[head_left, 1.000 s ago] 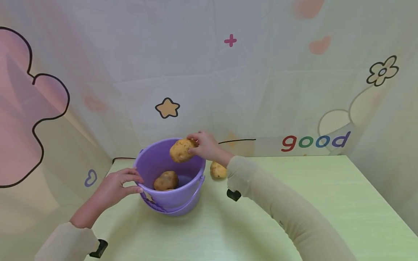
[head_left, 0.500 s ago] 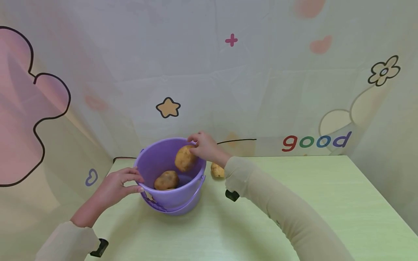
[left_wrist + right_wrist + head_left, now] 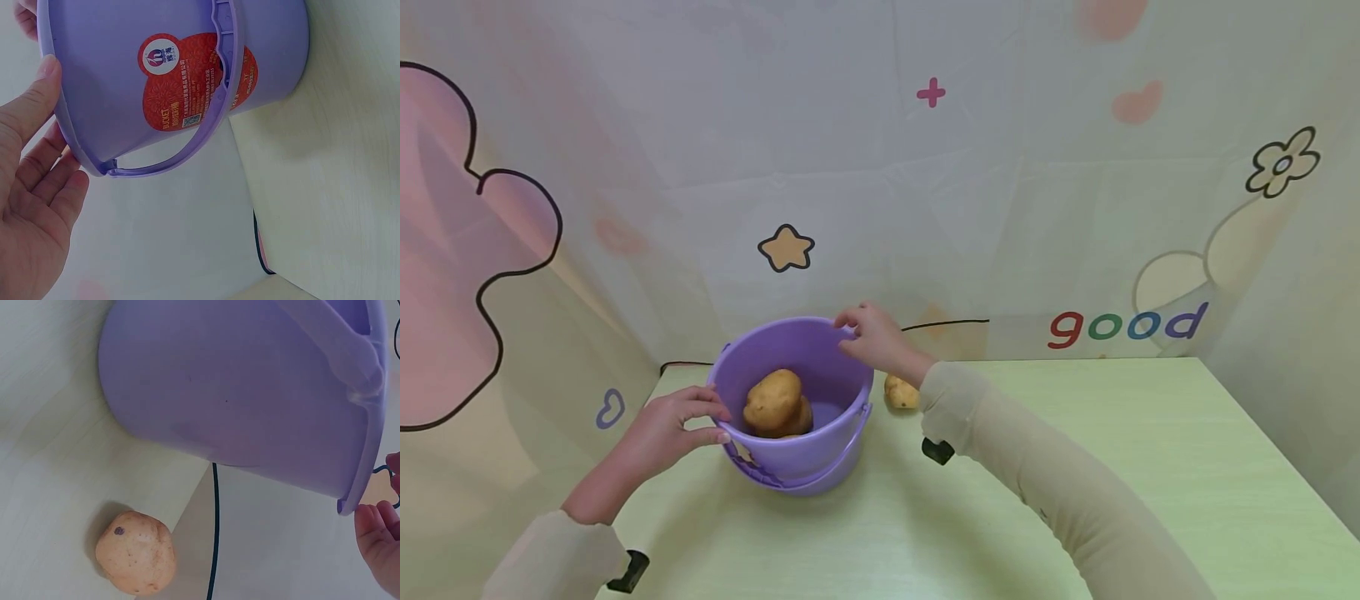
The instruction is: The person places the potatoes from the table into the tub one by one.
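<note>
A purple bucket (image 3: 827,450) stands on the table, its handle hanging down at the front. My left hand (image 3: 670,425) pinches its left rim, the thumb on the outside; the left wrist view shows the same hand (image 3: 37,169) at the rim. Inside the bucket a yellowish potato (image 3: 772,400) lies against a browner potato (image 3: 802,417), with a sliver of another just showing below. Over the right rim my right hand (image 3: 880,337) hangs with loosely bent fingers and nothing in them. Another potato (image 3: 901,392) rests on the table right of the bucket, also seen in the right wrist view as a round potato (image 3: 136,553).
The pale green table (image 3: 1075,483) reaches back to a printed curtain (image 3: 1000,208), which rises directly behind the bucket. A red label (image 3: 181,81) is stuck on the bucket's outer wall.
The right hand has let go of the yellowish potato, which dropped into the bucket and now lies at the left on the browner one. The left hand has stayed on the rim.
</note>
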`<state>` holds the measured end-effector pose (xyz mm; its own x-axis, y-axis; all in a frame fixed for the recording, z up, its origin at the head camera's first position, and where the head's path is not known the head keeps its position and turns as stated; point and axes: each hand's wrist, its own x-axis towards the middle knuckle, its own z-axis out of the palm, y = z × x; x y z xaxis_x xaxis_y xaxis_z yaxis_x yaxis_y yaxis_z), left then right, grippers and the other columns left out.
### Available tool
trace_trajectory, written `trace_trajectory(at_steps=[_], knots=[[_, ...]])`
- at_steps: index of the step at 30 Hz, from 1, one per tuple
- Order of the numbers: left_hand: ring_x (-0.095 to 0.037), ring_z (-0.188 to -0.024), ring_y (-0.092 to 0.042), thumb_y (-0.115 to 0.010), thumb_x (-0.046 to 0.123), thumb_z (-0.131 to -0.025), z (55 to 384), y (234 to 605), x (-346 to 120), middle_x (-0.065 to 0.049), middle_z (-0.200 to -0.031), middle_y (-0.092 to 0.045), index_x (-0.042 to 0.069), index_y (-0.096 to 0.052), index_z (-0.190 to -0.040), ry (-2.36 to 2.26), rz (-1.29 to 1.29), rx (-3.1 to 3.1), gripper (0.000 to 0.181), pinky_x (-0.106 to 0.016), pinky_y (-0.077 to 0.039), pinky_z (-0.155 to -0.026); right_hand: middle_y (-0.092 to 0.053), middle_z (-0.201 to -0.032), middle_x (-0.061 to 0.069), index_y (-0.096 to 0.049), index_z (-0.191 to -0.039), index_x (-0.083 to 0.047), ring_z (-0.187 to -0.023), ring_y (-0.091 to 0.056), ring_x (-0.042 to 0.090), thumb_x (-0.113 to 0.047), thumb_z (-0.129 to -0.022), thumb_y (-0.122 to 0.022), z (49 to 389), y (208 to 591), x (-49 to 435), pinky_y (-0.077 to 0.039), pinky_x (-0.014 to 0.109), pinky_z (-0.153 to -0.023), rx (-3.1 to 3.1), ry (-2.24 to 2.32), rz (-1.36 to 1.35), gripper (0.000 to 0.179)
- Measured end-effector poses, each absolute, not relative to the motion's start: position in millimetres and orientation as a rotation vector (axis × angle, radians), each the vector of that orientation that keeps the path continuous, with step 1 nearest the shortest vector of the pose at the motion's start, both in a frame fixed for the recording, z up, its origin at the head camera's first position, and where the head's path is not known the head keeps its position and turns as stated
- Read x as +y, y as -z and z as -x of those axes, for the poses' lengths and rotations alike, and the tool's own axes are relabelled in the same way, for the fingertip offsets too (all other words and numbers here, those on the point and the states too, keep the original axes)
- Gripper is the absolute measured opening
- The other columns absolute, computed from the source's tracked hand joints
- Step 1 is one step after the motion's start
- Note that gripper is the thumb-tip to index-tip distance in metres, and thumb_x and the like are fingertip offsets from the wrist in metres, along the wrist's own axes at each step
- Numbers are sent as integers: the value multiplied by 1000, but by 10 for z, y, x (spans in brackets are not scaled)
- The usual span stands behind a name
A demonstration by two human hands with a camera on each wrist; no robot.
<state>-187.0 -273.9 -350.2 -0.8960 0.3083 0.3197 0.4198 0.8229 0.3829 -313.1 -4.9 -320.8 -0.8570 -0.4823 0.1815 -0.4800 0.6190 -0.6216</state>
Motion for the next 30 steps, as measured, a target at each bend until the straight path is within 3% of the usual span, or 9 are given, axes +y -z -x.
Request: trace_trajectory(at_steps=[18,30], knots=[[-35,-108,-53,-73,12,-69,1860,3504,-2736,-7,-98,-62,10,-69,-85,673,583,-2752,16,-39,-49,-73,-54,-108,11,-58,-108,-4,-99,-54,29,-9,-78,-58,3290,3358,207,-45,35,-83,2860,1149,851,30],[-35,-108,-53,-73,12,-69,1852,3492,-2723,-7,-97,-62,10,-69,-84,678,582,-2746,17,-39,-49,-73,-54,-111,15,-57,-109,0,-99,-54,29,-6,-78,-57,3353,3480,331,-45,37,-85,2827,1206,812,32]])
